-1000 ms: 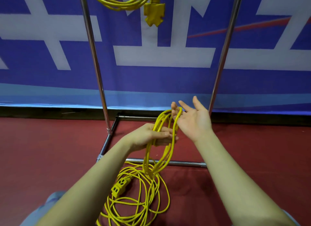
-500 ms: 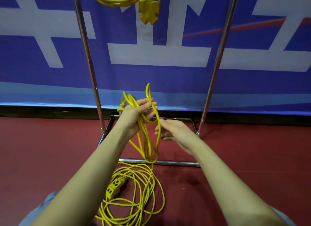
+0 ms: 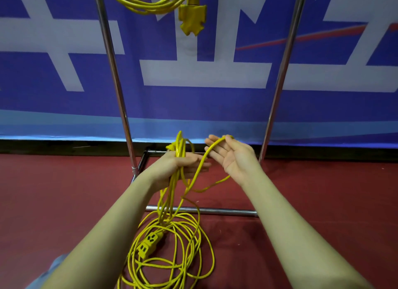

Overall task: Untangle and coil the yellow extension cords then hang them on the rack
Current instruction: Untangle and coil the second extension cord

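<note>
The left hand [image 3: 183, 166] held a bundle of loops of the yellow cord [image 3: 172, 194], with its fingers curled around them. The loops stood up a little above the fist and hung down long, almost straight, toward the floor [image 3: 64, 192]. The right hand [image 3: 233, 157] was just beside it, palm up, with the fingers nearly straight. One strand of the same cord lay across these fingers and ran down and left, toward the bundle. I judge that the next move was to carry this strand to the left and lay it as a new loop into the left hand, so the short gap between the two hands mattered most.

Most of the cord was not yet coiled. It lay in loose rings on the floor between the forearms, with the socket block [image 3: 149, 244] among them, near the left forearm. The slack could catch on the low front bar of the rack [image 3: 226, 212].

Another cord [image 3: 146, 0] was already hanging at the top, between the two posts. Between the posts, under it, there was open room for lifting.
</note>
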`<state>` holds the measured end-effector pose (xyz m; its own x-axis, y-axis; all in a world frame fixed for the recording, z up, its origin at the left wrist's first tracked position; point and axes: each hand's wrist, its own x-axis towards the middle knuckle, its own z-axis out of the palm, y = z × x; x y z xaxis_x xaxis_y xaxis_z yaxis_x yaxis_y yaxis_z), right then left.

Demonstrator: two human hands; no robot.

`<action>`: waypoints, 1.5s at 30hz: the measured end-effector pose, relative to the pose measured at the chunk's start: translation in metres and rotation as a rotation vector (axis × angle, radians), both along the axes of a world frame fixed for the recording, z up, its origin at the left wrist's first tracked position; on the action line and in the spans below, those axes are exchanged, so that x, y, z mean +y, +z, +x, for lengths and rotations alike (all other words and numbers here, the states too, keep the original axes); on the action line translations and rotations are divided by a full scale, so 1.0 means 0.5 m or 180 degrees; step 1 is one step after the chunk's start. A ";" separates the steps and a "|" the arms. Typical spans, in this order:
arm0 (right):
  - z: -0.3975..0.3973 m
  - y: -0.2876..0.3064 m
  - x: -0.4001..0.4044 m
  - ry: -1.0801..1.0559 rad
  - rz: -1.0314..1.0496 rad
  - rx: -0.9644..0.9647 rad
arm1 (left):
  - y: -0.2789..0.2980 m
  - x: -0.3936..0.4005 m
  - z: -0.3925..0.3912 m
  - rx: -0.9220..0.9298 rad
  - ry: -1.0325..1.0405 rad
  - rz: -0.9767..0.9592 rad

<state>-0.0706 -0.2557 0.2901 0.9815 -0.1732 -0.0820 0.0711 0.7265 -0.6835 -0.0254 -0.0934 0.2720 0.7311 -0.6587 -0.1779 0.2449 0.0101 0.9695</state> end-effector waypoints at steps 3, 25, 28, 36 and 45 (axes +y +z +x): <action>0.016 0.004 -0.016 -0.0125 0.0148 -0.0042 | 0.002 -0.008 -0.014 0.0105 -0.0217 -0.0189; -0.020 -0.040 0.031 0.0627 -0.3195 -0.0474 | 0.030 -0.044 0.012 0.0556 0.1112 -0.1594; -0.016 -0.028 0.025 0.0651 -0.2679 -0.0245 | 0.025 -0.023 0.023 0.0651 0.1007 -0.1307; -0.003 0.015 -0.020 0.0122 -0.0753 0.0063 | 0.008 -0.002 -0.003 0.0314 -0.0140 0.0026; 0.005 -0.012 -0.026 -0.0028 -0.1216 0.0300 | 0.009 -0.029 -0.008 0.0271 0.0376 -0.0645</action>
<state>-0.0682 -0.2688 0.2840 0.9711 -0.2169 -0.0999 0.0000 0.4182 -0.9084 -0.0295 -0.1077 0.2767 0.7931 -0.5981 -0.1151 0.3112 0.2356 0.9207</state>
